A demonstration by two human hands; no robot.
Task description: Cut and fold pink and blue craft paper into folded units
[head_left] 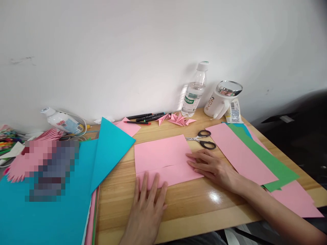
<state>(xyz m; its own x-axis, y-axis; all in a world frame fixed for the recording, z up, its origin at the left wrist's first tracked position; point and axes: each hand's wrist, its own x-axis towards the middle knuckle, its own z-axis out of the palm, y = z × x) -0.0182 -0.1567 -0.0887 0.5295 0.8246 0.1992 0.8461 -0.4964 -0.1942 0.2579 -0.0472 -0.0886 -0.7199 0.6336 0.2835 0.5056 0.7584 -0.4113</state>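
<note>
A pink sheet of paper [160, 154] lies on the wooden table in front of me, its near part folded over along a line that runs across it. My left hand [150, 200] rests with spread fingers on the near edge of this fold. On the sheet's right edge lie the fingers of my right hand [212, 166], stretched out and flat. Neither hand grips anything. Scissors with black handles [206, 139] sit just beyond the right hand, their blades partly hidden at the paper's edge.
Blue sheets [76, 217] are stacked at left, beside a pink fan-like paper [33, 160] and a white bottle [62, 121]. Pens [150, 117], folded pink shapes [178, 119], a water bottle [194, 92] and a mug [221, 100] line the wall. Pink strips [242, 153] and green paper [276, 170] lie right.
</note>
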